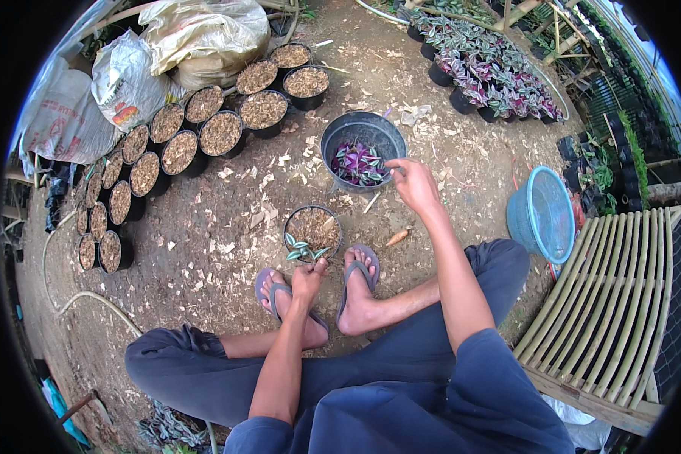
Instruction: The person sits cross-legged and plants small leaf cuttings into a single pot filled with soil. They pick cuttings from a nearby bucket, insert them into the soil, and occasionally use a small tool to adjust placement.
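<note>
My left hand (308, 281) is closed around the lower ends of green and silver striped leafy cuttings (304, 250). It is at the near rim of a small black pot (313, 225) filled with brown wood shavings, and the leaves overlap that rim. Farther off, my right hand (416, 186) hovers by the right rim of a large black bucket (365, 129), its fingers slightly apart, with nothing visible in them. Purple and green leafy cuttings (358, 163) lie inside the bucket. A tapered orange-brown peg-like piece (397, 237) rests on the soil right of the small pot.
Rows of shaving-filled black pots (221, 134) curve along the left, below stuffed sacks (204, 38). Potted purple-green plants (480, 68) stand at the far right. A blue plastic basket (541, 214) leans beside a bamboo slatted bench (605, 303). A hose (94, 296) crosses the left ground.
</note>
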### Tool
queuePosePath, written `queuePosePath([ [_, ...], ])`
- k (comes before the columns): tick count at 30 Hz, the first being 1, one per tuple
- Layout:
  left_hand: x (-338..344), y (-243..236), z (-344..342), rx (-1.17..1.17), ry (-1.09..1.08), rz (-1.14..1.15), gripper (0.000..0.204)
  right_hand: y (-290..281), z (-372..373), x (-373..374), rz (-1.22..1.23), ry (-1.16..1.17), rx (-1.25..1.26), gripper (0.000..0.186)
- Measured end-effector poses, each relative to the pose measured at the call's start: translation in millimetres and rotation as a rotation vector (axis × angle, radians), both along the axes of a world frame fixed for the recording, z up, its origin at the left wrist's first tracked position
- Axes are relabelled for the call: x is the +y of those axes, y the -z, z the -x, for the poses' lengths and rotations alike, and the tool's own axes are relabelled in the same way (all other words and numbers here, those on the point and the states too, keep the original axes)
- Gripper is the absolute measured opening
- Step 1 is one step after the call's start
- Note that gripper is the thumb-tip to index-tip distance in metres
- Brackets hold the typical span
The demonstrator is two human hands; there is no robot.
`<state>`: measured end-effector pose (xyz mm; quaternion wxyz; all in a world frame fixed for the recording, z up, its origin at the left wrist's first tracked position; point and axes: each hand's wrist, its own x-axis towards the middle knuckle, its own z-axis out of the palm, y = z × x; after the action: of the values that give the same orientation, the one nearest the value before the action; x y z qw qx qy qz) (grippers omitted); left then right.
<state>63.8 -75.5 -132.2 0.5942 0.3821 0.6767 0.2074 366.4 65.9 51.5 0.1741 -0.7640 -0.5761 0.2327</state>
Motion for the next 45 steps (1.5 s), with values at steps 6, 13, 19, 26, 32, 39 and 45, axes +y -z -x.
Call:
queuePosePath([
  [6,-2,5,4,0.046,0.043,-0.031,0.052,60,16,83,0.100,-0.430,-0.266,0.043],
  [13,-2,1,6,0.045,0.038,0.018,0.052,115,25,100,0.151,-0.490,-0.407,0.028],
  [19,1,6,7,0.038,0.084,0.089,0.046,85,-1,100,-0.003,-0.571,-0.165,0.018],
  [26,0,24,6,0.004,0.027,0.022,0.052,11,-8,80,0.026,-0.108,0.467,0.019],
  [32,1,-8,13,0.085,0.290,-0.023,0.051,-37,-12,21,0.001,0.117,1.013,0.024],
  [39,5,-89,-2,0.050,0.791,-0.158,0.039,-47,5,-54,0.128,0.150,1.463,0.030],
  [45,15,-139,-14,-0.445,0.439,-0.096,0.023,-29,43,-109,0.273,0.166,1.660,0.031],
])
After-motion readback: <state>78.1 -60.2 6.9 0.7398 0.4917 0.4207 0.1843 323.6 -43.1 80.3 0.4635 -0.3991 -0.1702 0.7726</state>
